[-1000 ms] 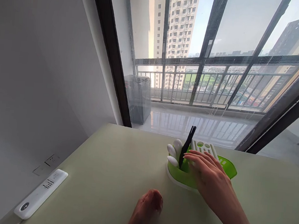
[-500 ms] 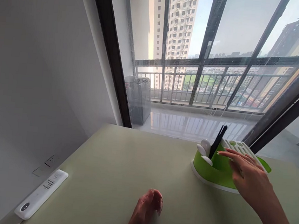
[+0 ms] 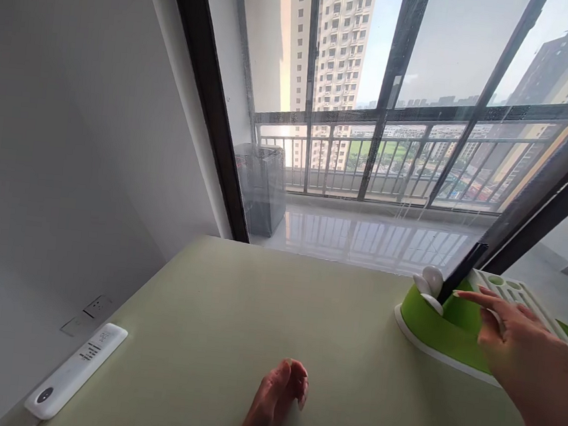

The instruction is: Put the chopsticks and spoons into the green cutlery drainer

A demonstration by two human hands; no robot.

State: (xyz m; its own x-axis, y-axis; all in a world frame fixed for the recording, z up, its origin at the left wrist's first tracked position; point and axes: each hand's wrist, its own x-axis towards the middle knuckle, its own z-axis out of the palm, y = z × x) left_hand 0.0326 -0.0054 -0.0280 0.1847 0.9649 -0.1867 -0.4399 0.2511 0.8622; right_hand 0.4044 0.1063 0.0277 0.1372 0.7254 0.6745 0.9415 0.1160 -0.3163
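Observation:
A green and white utensil holder (image 3: pixel 440 332) stands at the right side of the pale green table (image 3: pixel 234 315). White spoons (image 3: pixel 431 281) and black chopsticks (image 3: pixel 461 274) lean in its front compartment. My right hand (image 3: pixel 523 336) lies over the holder, index finger stretched across the top and the other fingers bent down on the slotted white part; some fingertips are hidden. Near the table's front edge my left hand (image 3: pixel 279 397) rests on its side, fingers loosely curved and nothing visible in them.
A white power strip-like device (image 3: pixel 79 367) with a dark round button lies along the left table edge. Beside it a wall socket (image 3: pixel 97 305) sits in the grey wall. Behind the table, a dark-framed glass door faces a balcony with a grey box-shaped object (image 3: pixel 261 191).
My right hand and the utensil holder have moved together to the right, with the chopsticks now leaning further over. My left hand has stayed almost still.

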